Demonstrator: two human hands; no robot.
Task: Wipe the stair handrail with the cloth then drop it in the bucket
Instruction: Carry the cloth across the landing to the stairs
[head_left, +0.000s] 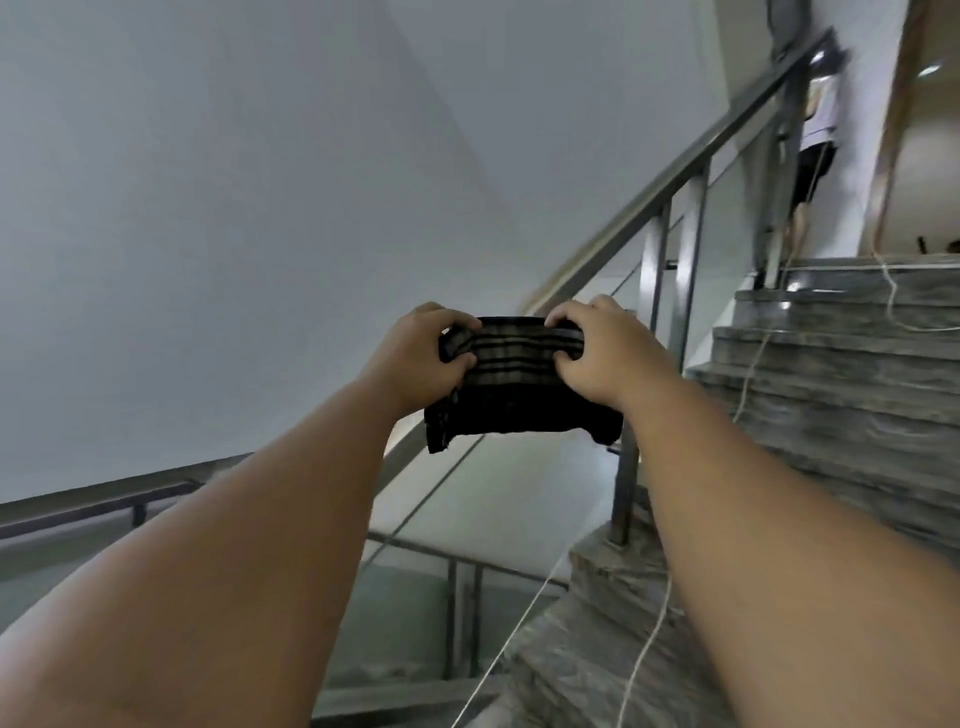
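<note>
Both forearms reach forward, left hand (421, 358) and right hand (602, 353) each gripping an end of the dark striped cloth (514, 395) with curled fingers. Its long axis runs left-right, crossing the rising handrail (675, 171), lower edge hanging.

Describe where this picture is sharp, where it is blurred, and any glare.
In the head view, the left hand, right hand and striped cloth are fairly sharp; also in the head view, the handrail, the steps and the person at the top are smeared by blur; a ceiling light glares top right.
</note>
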